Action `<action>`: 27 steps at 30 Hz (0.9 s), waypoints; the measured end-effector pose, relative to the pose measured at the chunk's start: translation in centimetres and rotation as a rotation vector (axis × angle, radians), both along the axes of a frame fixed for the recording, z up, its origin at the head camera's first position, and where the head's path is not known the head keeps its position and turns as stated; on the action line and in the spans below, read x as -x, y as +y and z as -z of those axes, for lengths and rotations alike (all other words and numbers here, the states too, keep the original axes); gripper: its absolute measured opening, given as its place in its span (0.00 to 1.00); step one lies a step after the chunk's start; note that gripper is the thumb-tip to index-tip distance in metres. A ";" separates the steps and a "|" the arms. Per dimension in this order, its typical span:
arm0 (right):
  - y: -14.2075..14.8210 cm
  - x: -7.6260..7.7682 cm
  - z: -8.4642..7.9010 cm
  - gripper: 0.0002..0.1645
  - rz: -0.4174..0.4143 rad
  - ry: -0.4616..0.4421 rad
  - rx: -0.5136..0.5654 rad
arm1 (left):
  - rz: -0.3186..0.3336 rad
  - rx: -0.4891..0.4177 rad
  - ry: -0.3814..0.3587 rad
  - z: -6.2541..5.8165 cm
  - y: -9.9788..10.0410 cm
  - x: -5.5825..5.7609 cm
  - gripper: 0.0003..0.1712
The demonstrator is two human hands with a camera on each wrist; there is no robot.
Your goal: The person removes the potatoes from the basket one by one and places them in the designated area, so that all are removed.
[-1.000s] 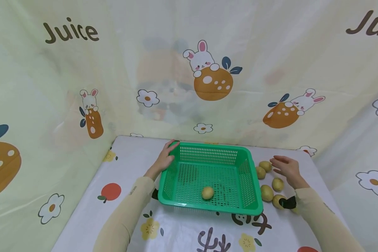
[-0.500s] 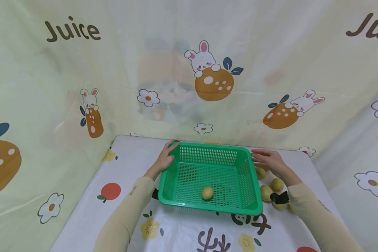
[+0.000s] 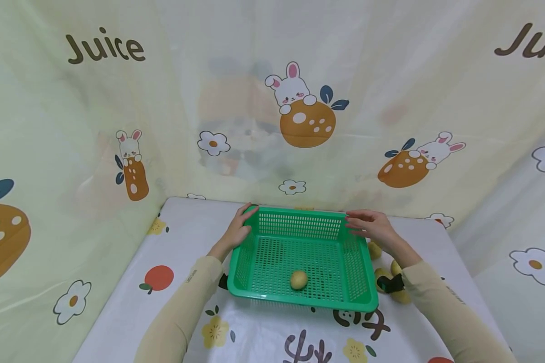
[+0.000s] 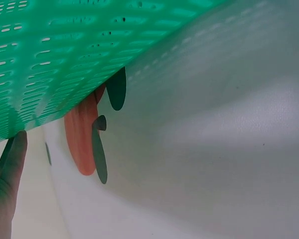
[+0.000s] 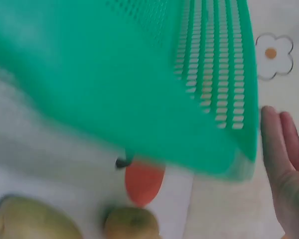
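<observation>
A rectangular green plastic basket (image 3: 304, 301) with slotted walls and floor stands on the table. Inside, one round yellowish piece of produce (image 3: 298, 280) lies toward the front. At the basket's back left corner my left hand (image 3: 235, 231) holds the rim; in the left wrist view a finger (image 4: 17, 154) reaches up to the outer wall. My right hand (image 3: 376, 229) is at the back right corner, its fingers stretched across the rim in the head view. The right wrist view shows those fingers (image 5: 276, 144) extended beside the basket corner, holding nothing.
Several more yellowish round pieces (image 3: 374, 250) lie right of the basket, partly hidden by my right forearm and its black wrist strap (image 3: 390, 283). The table has a printed cloth (image 3: 254, 338). Curtains printed with rabbits (image 3: 254, 171) hang behind and on both sides.
My right hand has moved left from above the loose pieces at the right to the basket's back right corner. My left hand, the basket and the piece inside stay put.
</observation>
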State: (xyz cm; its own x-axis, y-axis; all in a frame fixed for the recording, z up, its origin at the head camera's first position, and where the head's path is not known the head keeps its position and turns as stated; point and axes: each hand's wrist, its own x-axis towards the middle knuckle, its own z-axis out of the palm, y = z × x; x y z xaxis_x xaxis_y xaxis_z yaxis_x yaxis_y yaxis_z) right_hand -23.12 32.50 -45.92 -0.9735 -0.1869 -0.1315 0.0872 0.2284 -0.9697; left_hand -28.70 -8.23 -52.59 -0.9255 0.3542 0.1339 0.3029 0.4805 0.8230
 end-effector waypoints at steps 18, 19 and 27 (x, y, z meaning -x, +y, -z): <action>-6.0 -0.9 2.2 0.27 -0.258 -0.199 -0.085 | 0.002 -0.004 0.003 0.0 0.1 -0.4 0.41; -6.3 -0.9 2.3 0.27 -0.273 -0.207 -0.102 | 0.002 -0.004 0.006 0.0 0.1 -0.4 0.41; -8.5 -1.1 3.8 0.25 -0.377 -0.277 -0.230 | -0.003 0.016 0.018 -0.3 0.1 -0.2 0.41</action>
